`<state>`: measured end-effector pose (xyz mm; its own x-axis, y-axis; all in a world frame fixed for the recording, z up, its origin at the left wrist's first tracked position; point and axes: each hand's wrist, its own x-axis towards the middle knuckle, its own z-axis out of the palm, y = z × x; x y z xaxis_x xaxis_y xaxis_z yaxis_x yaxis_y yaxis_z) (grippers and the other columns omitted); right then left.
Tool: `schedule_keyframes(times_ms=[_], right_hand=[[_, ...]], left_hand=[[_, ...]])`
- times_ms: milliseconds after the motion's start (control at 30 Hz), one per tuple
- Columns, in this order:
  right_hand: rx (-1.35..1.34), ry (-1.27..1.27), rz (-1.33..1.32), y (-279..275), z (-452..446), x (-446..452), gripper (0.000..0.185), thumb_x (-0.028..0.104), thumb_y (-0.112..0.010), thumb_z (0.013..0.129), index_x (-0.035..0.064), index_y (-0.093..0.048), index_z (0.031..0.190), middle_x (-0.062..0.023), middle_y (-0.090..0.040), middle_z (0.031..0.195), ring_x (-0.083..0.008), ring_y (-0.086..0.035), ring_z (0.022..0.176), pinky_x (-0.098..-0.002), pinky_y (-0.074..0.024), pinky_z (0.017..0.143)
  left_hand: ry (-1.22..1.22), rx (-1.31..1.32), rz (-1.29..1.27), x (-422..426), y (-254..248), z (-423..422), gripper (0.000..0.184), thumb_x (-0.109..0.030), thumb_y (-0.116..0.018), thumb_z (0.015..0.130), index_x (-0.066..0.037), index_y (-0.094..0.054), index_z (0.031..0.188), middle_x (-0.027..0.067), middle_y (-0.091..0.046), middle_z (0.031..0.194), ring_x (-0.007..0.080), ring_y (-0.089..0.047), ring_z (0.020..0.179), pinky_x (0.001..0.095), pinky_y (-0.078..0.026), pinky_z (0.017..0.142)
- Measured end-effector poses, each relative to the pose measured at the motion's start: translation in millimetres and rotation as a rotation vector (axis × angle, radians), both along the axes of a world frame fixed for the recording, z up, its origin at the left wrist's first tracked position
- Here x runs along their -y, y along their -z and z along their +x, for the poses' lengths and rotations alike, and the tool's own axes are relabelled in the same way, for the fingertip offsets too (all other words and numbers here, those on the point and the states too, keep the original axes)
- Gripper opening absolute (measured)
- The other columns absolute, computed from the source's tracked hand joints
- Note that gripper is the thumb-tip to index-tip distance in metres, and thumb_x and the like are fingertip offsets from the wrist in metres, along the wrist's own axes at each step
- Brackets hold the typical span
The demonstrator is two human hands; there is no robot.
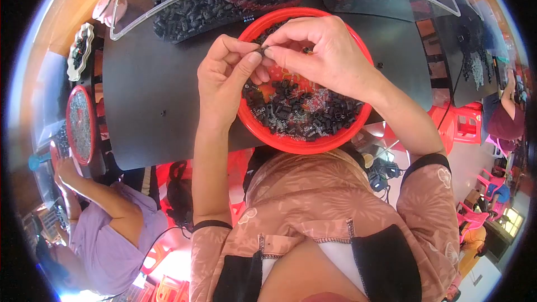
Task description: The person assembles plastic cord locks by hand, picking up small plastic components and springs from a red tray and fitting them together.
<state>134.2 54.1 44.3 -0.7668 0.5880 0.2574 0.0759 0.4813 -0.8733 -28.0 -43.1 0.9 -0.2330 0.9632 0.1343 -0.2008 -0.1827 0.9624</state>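
Both hands meet above a round red tray (300,146) holding black plastic pieces (330,118) and small metal springs (316,99). My left hand (228,72) pinches a tiny dark piece between thumb and forefinger, over the tray's left part. From the right, my right hand (319,50) closes its thumb and forefinger on the same spot, fingertips touching those of the left. Fingertips hide most of the small piece, and its shape cannot be made out.
A clear bin (224,8) of black pieces stands behind the tray on the dark table (151,95). Another clear bin (386,0) is at back right. At left, a person in purple (114,235) works near a red-rimmed tray (80,126). Red stools (467,123) stand at right.
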Motion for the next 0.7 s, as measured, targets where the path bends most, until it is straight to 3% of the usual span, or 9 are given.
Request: schedule_keyframes(times_ms=[100,400,500,600,700], right_hand=[[0.076,-0.063,-0.335,-6,0,-5,0.016,0.013,-0.065,0.086,-0.0016,-0.07,0.088,-0.0057,-0.068,0.073,-0.008,-0.061,0.06,-0.0233,-0.0491,0.057],[-0.013,-0.073,-0.363,2,-2,-5,0.016,0.012,-0.064,0.086,-0.0035,-0.068,0.088,-0.0027,-0.067,0.074,-0.008,-0.061,0.061,-0.0221,-0.0494,0.057],[0.006,-0.036,-0.315,3,-4,-3,0.014,0.01,-0.064,0.084,-0.0039,-0.067,0.085,-0.0063,-0.068,0.075,-0.0106,-0.062,0.061,-0.0246,-0.0501,0.057],[0.05,0.026,-0.023,-6,-6,4,0.012,0.008,-0.064,0.081,-0.0044,-0.065,0.084,-0.0117,-0.069,0.074,-0.0154,-0.065,0.062,-0.0281,-0.0514,0.059],[-0.005,0.044,0.177,5,-8,5,0.009,0.006,-0.064,0.085,-0.0025,-0.063,0.087,-0.003,-0.063,0.071,-0.0048,-0.057,0.065,-0.0213,-0.0458,0.056]], left_hand=[[0.003,0.015,-0.027,1,-2,0,0.005,-0.003,-0.058,0.091,-0.002,-0.057,0.096,0.0085,-0.067,0.081,0.0108,-0.06,0.066,0.023,-0.049,0.06],[-0.017,-0.03,-0.004,1,-3,2,0.005,-0.004,-0.058,0.092,-0.003,-0.056,0.095,0.0084,-0.067,0.08,0.0098,-0.06,0.066,0.0218,-0.049,0.059],[-0.061,-0.098,0.027,1,0,4,0.004,-0.001,-0.058,0.091,-0.002,-0.055,0.095,0.0072,-0.066,0.079,0.0094,-0.06,0.065,0.0218,-0.049,0.059],[-0.108,-0.137,0.055,0,3,7,0.005,0.002,-0.057,0.091,-0.001,-0.055,0.094,0.006,-0.064,0.077,0.0088,-0.06,0.065,0.0219,-0.049,0.059],[-0.17,-0.223,0.055,1,3,10,0.005,0.004,-0.056,0.09,0.0,-0.055,0.093,0.0054,-0.063,0.075,0.0083,-0.059,0.065,0.0221,-0.049,0.059]])
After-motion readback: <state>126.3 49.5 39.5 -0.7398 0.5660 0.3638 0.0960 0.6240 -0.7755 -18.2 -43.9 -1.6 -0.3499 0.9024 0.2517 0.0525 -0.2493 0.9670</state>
